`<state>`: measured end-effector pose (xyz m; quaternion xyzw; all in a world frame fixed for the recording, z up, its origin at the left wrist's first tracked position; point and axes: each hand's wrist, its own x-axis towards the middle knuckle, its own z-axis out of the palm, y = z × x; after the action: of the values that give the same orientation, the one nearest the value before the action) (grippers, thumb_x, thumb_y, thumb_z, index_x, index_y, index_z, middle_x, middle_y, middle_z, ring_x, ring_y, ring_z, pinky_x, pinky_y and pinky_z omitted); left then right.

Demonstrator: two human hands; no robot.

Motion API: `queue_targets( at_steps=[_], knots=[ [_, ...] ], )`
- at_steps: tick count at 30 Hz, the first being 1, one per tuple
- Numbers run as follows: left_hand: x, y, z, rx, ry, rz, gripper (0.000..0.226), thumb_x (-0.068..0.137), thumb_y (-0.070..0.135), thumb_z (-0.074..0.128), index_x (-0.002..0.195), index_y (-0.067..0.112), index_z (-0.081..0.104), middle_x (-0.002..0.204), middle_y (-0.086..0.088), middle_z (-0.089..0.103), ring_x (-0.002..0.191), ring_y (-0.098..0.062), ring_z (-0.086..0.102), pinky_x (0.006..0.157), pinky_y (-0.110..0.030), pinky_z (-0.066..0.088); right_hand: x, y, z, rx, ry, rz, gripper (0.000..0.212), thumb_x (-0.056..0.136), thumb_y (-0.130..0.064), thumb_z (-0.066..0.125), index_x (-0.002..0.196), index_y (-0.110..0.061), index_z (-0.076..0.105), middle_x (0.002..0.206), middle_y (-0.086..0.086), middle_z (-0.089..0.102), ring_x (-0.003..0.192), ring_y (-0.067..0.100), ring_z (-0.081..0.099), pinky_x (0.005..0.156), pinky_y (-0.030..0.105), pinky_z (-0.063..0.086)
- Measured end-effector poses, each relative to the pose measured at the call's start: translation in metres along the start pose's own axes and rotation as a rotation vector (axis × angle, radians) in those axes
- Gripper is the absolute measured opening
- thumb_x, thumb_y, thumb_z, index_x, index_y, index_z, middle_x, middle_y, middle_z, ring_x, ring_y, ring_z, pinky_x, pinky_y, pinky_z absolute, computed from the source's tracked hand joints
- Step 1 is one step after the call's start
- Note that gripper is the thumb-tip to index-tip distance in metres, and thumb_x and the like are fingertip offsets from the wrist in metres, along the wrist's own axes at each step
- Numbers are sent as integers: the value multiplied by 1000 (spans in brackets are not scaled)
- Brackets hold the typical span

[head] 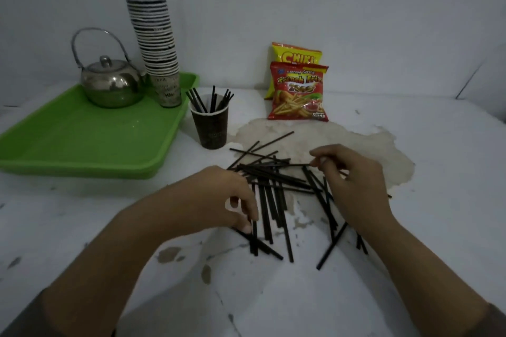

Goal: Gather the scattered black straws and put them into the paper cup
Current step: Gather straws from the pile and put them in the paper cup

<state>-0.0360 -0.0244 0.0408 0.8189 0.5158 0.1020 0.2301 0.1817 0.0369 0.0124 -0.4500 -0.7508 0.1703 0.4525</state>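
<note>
Black straws (276,189) lie scattered on the desk (273,295) between both hands, near the paper cup (210,128), which already holds several. The right hand (347,180) pinches one straw's end; the left hand (219,197) seems to pinch another, though its grip is partly hidden.

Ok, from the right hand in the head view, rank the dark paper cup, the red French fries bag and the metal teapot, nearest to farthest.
Measured from the right hand:
1. Dark paper cup, ahead and to its left, with some straws already standing in it.
2. Red French fries bag, farther back by the wall.
3. Metal teapot, far left on the green tray.
</note>
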Motion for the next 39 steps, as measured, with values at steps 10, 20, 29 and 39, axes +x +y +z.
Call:
queue_targets(
  at_steps=[10, 20, 29, 39],
  knots=[
    [9, 17, 28, 25, -216, -5, 21, 73, 23, 74, 92, 27, 66, 85, 17, 54, 87, -4, 54, 82, -27, 49, -1, -3, 3, 1, -47, -2, 22, 88, -5, 52, 91, -21, 67, 72, -17, 63, 73, -7, 60, 65, 1, 42],
    [9, 17, 34, -78, -218, 16, 16, 82, 18, 66, 96, 24, 67, 80, 20, 52, 78, 0, 53, 72, -14, 44, -3, -2, 4, -13, -144, 9, 22, 89, -6, 52, 94, -19, 68, 76, -9, 68, 80, 1, 62, 68, 5, 46],
    [9, 19, 24, -240, 287, 134, 37, 84, 11, 63, 108, 39, 59, 85, 7, 56, 82, -10, 52, 71, -21, 45, -2, -3, 1, -9, -152, 30, 22, 88, -7, 52, 94, -21, 68, 76, -11, 66, 81, 1, 62, 70, 7, 47],
    [10, 9, 14, -581, 719, 164, 38, 82, -2, 62, 104, 28, 58, 88, 3, 52, 79, -12, 56, 67, -23, 55, -19, -21, 26, -171, -399, -23, 20, 91, -26, 50, 106, -25, 63, 96, -15, 57, 78, -11, 44, 71, 6, 34]
  ],
)
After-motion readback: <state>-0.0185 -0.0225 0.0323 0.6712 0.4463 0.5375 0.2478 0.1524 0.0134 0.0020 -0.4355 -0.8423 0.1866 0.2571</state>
